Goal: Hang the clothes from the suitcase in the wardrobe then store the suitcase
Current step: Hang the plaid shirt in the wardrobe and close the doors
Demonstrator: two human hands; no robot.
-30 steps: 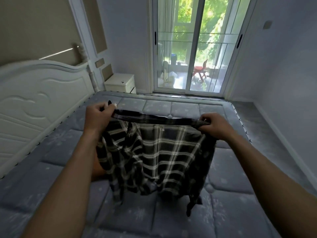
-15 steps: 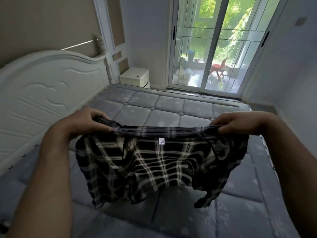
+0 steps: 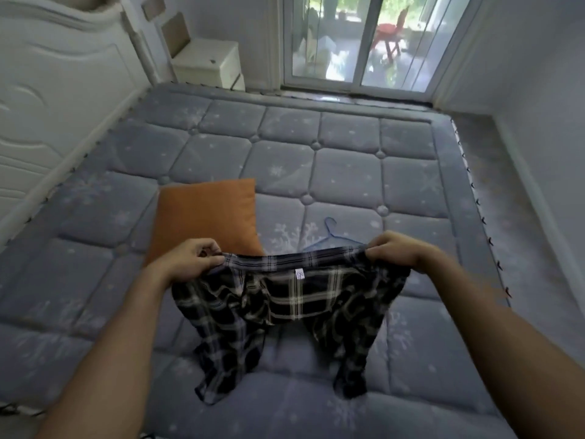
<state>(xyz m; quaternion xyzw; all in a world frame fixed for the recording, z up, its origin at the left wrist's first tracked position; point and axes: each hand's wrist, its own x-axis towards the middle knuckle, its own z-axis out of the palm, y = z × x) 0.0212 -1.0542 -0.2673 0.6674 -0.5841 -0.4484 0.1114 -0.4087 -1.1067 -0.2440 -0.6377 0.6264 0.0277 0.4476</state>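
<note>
A dark plaid shirt (image 3: 285,308) with white checks hangs spread between my hands over the grey quilted mattress (image 3: 316,153). My left hand (image 3: 190,259) pinches the left end of its collar edge. My right hand (image 3: 395,250) grips the right end. A small white label shows at the collar's middle. Just beyond the shirt a blue wire hanger (image 3: 329,236) lies on the mattress, partly hidden by the fabric. An orange folded cloth (image 3: 205,217) lies flat behind my left hand. No suitcase or wardrobe is in view.
A white carved headboard (image 3: 53,90) runs along the left side. A white nightstand (image 3: 209,63) stands in the far corner. Glass sliding doors (image 3: 364,42) are at the back, with a red chair outside. A narrow floor strip lies right of the bed.
My view has tilted downward, bringing the orange cloth and blue hanger into sight. Both hands still hold the shirt by its collar edge, now lower over the mattress.
</note>
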